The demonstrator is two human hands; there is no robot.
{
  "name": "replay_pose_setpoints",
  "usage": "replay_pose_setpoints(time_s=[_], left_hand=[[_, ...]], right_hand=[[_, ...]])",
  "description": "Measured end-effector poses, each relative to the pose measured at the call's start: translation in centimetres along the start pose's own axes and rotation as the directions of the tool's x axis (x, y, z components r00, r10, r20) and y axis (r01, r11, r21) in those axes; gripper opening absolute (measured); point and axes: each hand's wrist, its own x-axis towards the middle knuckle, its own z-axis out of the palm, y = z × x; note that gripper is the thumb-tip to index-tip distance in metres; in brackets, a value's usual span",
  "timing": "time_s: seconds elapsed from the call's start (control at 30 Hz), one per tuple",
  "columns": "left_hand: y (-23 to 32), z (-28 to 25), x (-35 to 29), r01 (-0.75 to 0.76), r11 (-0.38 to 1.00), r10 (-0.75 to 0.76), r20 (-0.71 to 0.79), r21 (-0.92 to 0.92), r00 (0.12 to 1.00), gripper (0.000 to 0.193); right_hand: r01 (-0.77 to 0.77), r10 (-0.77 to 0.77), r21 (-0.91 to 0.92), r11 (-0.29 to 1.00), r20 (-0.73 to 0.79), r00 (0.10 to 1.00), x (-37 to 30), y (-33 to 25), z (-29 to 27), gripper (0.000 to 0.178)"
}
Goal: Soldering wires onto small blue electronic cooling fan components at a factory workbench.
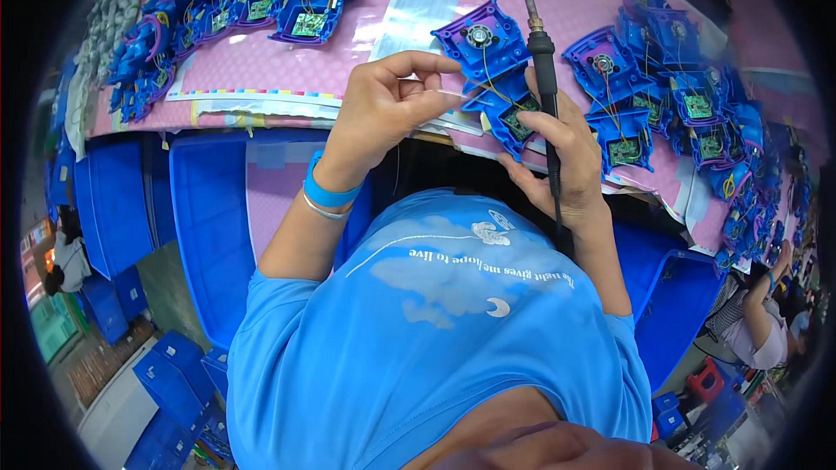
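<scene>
My left hand is closed in a pinch on a thin silvery solder wire; a fine strand hangs below the hand. My right hand is wrapped round a black-handled soldering iron, its metal tip pointing up and away from me. The fingers of that hand also lie against a blue plastic housing that holds a green circuit board. Thin wires join the board to a blue cover with a round speaker. The wire end is near the housing, by the right fingers.
Similar blue housings with boards stand in rows at the left and right of the pink-covered table. Blue bins stand below the table edge. Another person sits at the far right.
</scene>
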Motion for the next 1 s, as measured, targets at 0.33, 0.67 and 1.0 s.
replay_pose_setpoints(time_s=[0.33, 0.67, 1.0], left_hand=[[-0.7, 0.9, -0.7, 0.013, 0.946, -0.065, -0.151, -0.325, 0.986, 0.023], [-1.4, 0.8, 0.9, -0.139, 0.980, 0.102, -0.247, -0.141, 0.964, 0.032], [-0.7, 1.4, 0.0, -0.187, 0.977, 0.148, -0.304, -0.102, 0.941, 0.037]], right_hand=[[0.013, -0.006, 0.173, 0.985, -0.037, 0.999, 1.3, -0.4, 0.9, 0.067], [-0.012, 0.029, 0.117, 0.993, -0.140, 0.990, 0.1, 0.1, 2.1, 0.052], [0.027, -0.017, 0.039, 0.999, -0.224, 0.974, 0.1, 0.1, -0.8, 0.033]])
